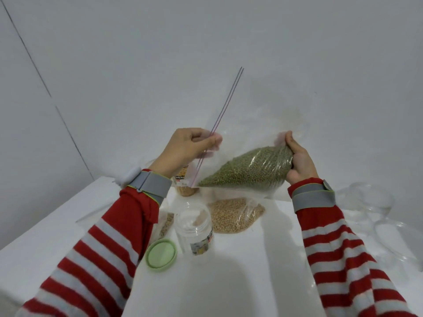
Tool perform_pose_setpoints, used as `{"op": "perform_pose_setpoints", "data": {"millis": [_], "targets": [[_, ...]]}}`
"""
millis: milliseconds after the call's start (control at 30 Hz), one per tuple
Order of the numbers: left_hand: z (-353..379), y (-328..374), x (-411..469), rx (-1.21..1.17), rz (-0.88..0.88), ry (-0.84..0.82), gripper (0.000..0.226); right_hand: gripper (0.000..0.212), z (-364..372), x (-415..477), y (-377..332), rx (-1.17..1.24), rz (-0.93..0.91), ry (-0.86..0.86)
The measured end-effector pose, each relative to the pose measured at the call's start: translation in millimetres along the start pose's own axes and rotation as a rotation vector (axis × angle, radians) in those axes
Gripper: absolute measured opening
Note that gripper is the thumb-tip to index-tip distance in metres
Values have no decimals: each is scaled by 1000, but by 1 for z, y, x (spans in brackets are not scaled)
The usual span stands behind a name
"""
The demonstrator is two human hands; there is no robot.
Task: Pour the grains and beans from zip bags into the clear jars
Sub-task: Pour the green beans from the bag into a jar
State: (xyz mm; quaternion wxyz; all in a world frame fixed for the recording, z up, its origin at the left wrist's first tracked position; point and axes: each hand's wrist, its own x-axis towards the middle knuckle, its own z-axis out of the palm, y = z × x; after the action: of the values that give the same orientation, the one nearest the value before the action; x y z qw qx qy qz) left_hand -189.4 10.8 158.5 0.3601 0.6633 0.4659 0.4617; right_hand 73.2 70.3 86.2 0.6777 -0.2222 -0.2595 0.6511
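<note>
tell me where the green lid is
In the head view the green lid lies on the white table, lower left of centre, just left of the open clear jar and beside the left sleeve.

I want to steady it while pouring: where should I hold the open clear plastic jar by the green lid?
I'd wrap a hand round the straight wall of the clear plastic jar, below the neck, coming from the near side: it stands upright, its mouth must stay free, and the clear bag of tan beans crowds its far right side.
</note>
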Motion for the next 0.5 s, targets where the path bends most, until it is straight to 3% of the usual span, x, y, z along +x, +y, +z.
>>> {"op": "perform_pose_setpoints", "data": {"millis": [133, 500], "targets": [[-9, -17, -14, 22, -109, -49, 26, 21, 7, -1, -1, 35, 30, -12], [-22, -46, -37, 71, -140, -48, 15, 18, 18, 7, -3, -293, -53, -2]]}}
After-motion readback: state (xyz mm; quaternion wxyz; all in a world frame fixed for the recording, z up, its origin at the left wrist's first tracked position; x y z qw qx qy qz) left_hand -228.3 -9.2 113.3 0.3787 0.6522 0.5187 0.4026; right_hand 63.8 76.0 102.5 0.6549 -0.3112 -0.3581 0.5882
